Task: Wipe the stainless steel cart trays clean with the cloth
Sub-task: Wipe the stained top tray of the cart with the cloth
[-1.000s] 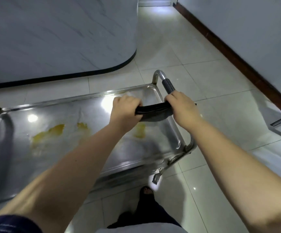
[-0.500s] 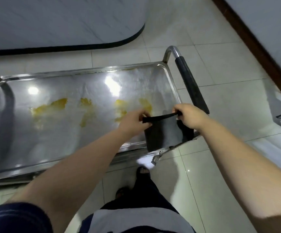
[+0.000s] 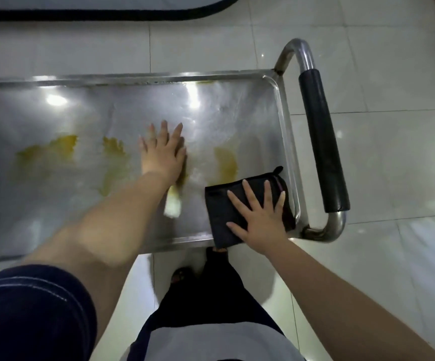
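Note:
The stainless steel cart's top tray (image 3: 237,82) lies below me, smeared with yellow-brown stains (image 3: 227,162) across its middle and left. A folded black cloth (image 3: 221,204) lies flat in the tray's near right corner, its near edge hanging over the rim. My right hand (image 3: 259,217) presses on the cloth with fingers spread and straight. My left hand (image 3: 163,152) lies flat on the bare tray among the stains, fingers straight, holding nothing.
The cart's steel handle with a black grip (image 3: 320,149) rises at the tray's right end. Pale tiled floor (image 3: 393,74) surrounds the cart. A curved white counter base with a black kick strip (image 3: 107,14) runs along the far side. My feet stand just below the tray's near edge.
Both hands held the cloth stretched between them above the tray. Now the cloth lies on the tray under my right palm, and my left hand has let go and moved left onto the steel.

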